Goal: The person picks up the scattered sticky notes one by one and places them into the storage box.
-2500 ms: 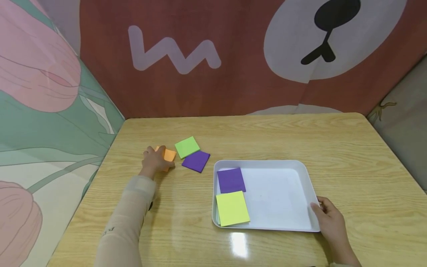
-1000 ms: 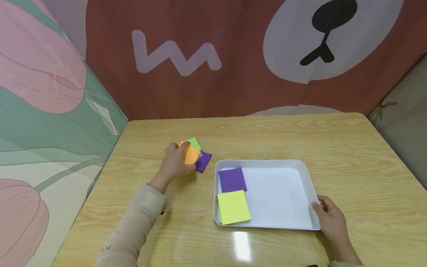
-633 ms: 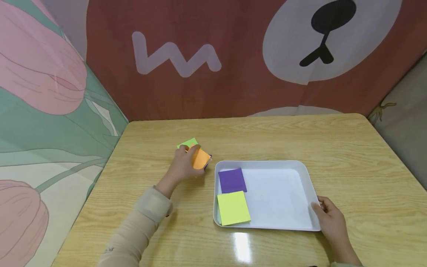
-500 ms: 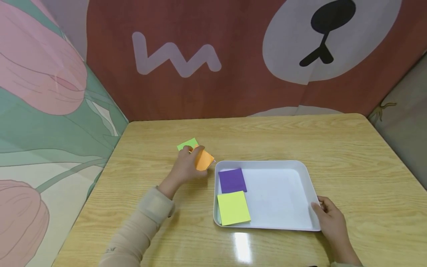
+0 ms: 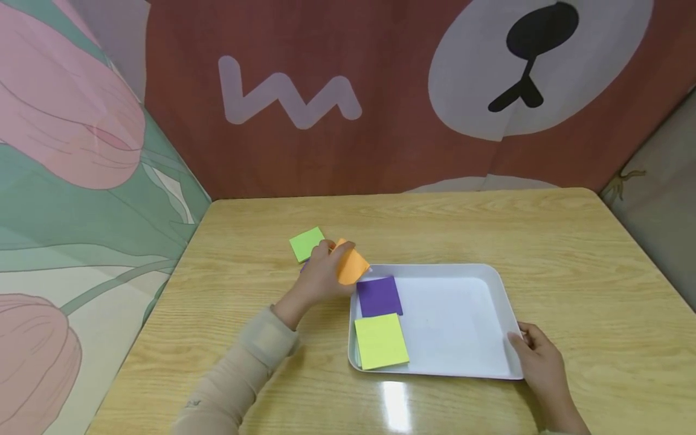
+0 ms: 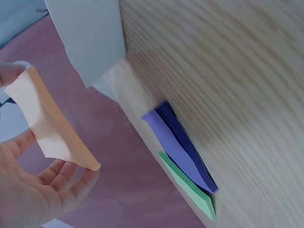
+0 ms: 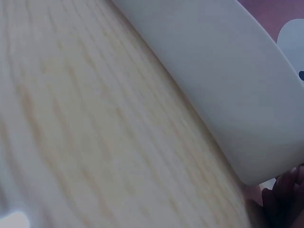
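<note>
My left hand holds an orange sticky note pad between thumb and fingers, raised over the upper left corner of the white tray. In the left wrist view the orange pad is slightly bent in the grip. Behind that hand lie a green sticky note pad and a purple pad, mostly hidden in the head view. Inside the tray, along its left side, are another purple pad and a yellow pad. With thumb and fingers my right hand grips the tray's right edge.
Everything stands on a wooden table. A brown curtain with a printed animal face hangs behind it, and a floral cloth covers the left side. The tray's wall shows in the right wrist view.
The left hand has gripped the orange pad, lifted it off the table and carried it right, past the green and purple pads, to the tray's corner. The right hand stays at the tray.
</note>
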The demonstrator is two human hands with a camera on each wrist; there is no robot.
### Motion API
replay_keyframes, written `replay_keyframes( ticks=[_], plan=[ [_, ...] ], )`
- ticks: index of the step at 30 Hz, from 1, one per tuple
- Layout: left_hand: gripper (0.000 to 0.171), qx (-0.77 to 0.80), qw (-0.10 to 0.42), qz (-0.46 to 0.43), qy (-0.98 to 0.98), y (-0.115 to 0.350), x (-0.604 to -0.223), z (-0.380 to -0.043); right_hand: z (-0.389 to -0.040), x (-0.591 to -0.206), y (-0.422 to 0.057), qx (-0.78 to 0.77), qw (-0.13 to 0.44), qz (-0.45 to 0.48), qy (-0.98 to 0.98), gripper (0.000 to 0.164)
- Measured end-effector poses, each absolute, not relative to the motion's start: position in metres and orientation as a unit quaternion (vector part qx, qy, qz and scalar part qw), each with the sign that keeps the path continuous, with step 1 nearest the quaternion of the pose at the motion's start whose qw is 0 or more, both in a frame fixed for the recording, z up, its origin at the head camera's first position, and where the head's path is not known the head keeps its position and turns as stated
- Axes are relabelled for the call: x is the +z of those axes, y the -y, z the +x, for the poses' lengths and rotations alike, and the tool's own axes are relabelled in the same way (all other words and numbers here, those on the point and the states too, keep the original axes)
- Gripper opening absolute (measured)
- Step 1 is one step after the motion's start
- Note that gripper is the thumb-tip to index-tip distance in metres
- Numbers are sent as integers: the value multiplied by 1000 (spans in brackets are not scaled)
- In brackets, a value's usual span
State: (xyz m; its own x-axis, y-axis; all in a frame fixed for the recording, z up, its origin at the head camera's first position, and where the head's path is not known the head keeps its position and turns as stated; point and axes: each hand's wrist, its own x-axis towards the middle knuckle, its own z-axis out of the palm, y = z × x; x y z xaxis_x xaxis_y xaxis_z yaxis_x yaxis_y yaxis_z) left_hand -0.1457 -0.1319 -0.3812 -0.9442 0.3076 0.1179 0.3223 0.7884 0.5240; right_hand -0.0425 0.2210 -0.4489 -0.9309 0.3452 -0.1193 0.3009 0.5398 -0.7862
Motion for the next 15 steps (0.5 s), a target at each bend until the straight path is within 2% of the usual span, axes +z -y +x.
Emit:
replay_keyframes(
  ticks=[15],
  plan=[
    [76,-276,-25,-209,938,100,-381,-145,-42,-448,-220,434,30,-188,881,27]
  ],
)
